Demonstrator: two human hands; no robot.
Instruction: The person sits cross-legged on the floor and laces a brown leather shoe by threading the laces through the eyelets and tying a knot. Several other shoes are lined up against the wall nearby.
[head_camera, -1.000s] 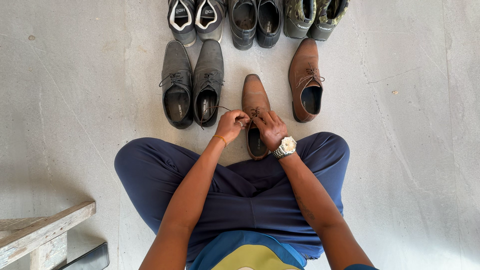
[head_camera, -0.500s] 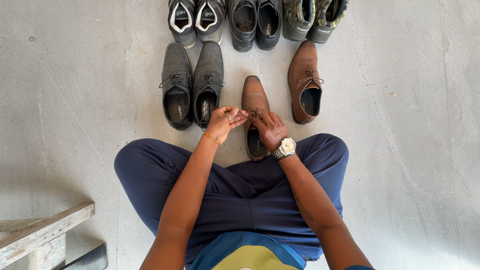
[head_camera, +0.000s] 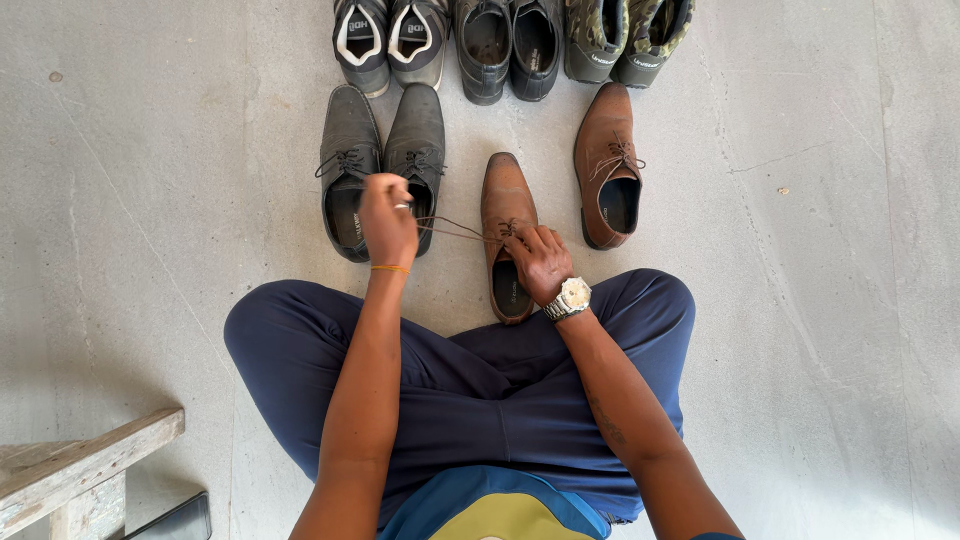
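A brown leather shoe (head_camera: 505, 195) lies on the concrete floor in front of my crossed legs. My left hand (head_camera: 387, 218) is closed on its dark shoelace (head_camera: 455, 229) and holds it taut out to the left, over a pair of dark grey lace-up shoes (head_camera: 383, 160). My right hand (head_camera: 540, 263), a watch on its wrist, presses on the brown shoe at the lace eyelets. The matching brown shoe (head_camera: 607, 165) stands to the right.
Along the top edge stand grey-and-white trainers (head_camera: 390, 40), dark slip-on shoes (head_camera: 508, 45) and camouflage shoes (head_camera: 625, 35). A wooden bench corner (head_camera: 80, 470) and a dark phone (head_camera: 175, 520) are at the lower left.
My left hand has pulled the lace away from the brown shoe, moving left and up, so the lace now stretches taut. My right hand stays on the shoe.
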